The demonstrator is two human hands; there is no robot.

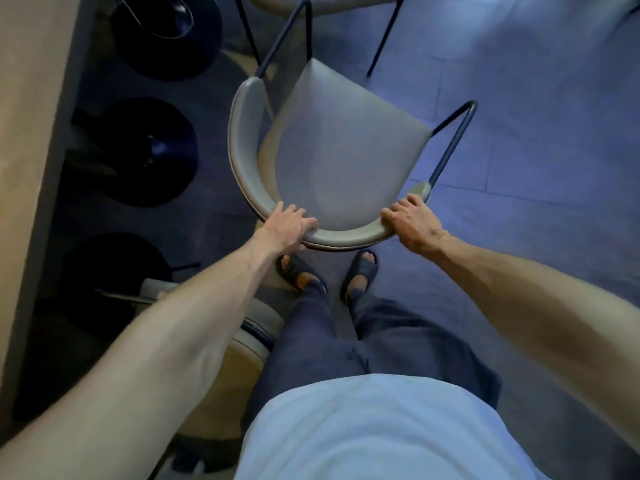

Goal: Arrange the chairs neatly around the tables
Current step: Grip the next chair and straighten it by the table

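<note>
A grey padded chair [341, 147] with a curved backrest and thin dark metal legs stands on the floor right in front of me, its seat turned away from me and angled to the right. My left hand [289, 225] grips the left part of the curved backrest. My right hand [410, 221] grips the backrest's right end. A long wooden table [31, 133] runs along the left edge of the view. My sandalled feet stand just behind the chair.
Three round black table bases [145, 150] sit under the table on the left. Another grey chair [252, 337] is beside my left leg, and part of a third chair [311, 5] shows at the top. Grey tiled floor [536, 98] spreads to the right.
</note>
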